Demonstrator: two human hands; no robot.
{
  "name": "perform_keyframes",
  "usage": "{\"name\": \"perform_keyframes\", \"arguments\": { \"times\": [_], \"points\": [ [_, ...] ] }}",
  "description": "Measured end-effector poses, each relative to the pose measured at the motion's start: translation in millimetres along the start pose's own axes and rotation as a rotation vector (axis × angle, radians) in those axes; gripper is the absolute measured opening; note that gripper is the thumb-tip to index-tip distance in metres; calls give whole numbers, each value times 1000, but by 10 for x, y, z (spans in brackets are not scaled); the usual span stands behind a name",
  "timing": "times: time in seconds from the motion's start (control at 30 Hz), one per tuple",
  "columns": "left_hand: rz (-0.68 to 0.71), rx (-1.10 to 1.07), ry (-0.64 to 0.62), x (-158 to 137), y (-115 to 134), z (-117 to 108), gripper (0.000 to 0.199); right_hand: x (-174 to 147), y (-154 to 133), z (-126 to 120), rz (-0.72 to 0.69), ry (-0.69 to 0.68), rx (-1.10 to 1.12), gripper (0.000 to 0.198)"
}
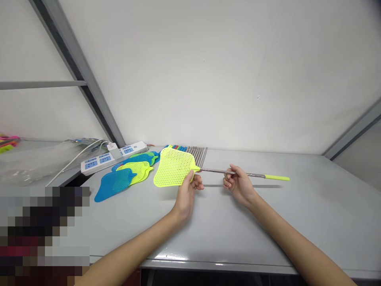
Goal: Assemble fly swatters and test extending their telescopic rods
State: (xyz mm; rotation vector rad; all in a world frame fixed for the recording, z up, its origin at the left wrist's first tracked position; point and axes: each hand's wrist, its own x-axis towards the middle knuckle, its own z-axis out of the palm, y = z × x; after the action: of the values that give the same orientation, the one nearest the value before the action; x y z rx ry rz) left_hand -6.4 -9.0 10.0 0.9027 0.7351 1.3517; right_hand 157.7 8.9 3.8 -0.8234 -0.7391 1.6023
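Note:
A yellow-green fly swatter (174, 166) with a perforated head, a thin metal rod and a yellow-green grip is held level above the table. My left hand (185, 196) is closed at the lower right of its head, thumb pressed near the neck. Around the middle of the rod, my right hand (239, 186) is closed with thumb and fingers. To the left lie loose swatter heads: a blue one (111, 186) in front, with yellow-green ones (139, 171) and more blue behind. Several metal rods (199, 153) with coloured grips lie side by side behind the held head, partly hidden by it.
A white power strip (104, 159) with a plugged-in adapter and white cable (77, 159) lies at the back left. Clear plastic bags (35, 163) are beyond it. The grey table (312, 222) meets a white wall (232, 79). Metal frame posts (89, 87) stand at both sides.

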Motion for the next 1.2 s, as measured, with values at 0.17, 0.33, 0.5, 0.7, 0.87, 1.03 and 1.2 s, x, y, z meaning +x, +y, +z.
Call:
{"name": "perform_keyframes", "arguments": {
  "times": [0.17, 0.33, 0.5, 0.7, 0.87, 1.03, 1.2],
  "points": [
    [-11, -41, 113, 62, 64, -32, 28, -11, 8, 3, -25, 5, -68, 29],
    [1, -14, 210, 88, 39, -60, 28, -3, 65, -1, -91, -67, -277, 36],
    [-126, -77, 252, 146, -4, -147, 29, -47, 217, 57, -37, -247, -467, 49],
    [-169, -80, 310, 214, -60, -213, 29, -101, 285, 102, 30, -311, -453, 51],
    [-133, -82, 302, 230, -83, -204, 32, -113, 281, 114, 69, -337, -436, 50],
    [-26, -1, 323, 273, -143, -230, 37, -154, 317, 159, 152, -361, -339, 50],
    [40, 62, 306, 301, -181, -252, 39, -195, 358, 202, 220, -383, -250, 49]
  ]
}}
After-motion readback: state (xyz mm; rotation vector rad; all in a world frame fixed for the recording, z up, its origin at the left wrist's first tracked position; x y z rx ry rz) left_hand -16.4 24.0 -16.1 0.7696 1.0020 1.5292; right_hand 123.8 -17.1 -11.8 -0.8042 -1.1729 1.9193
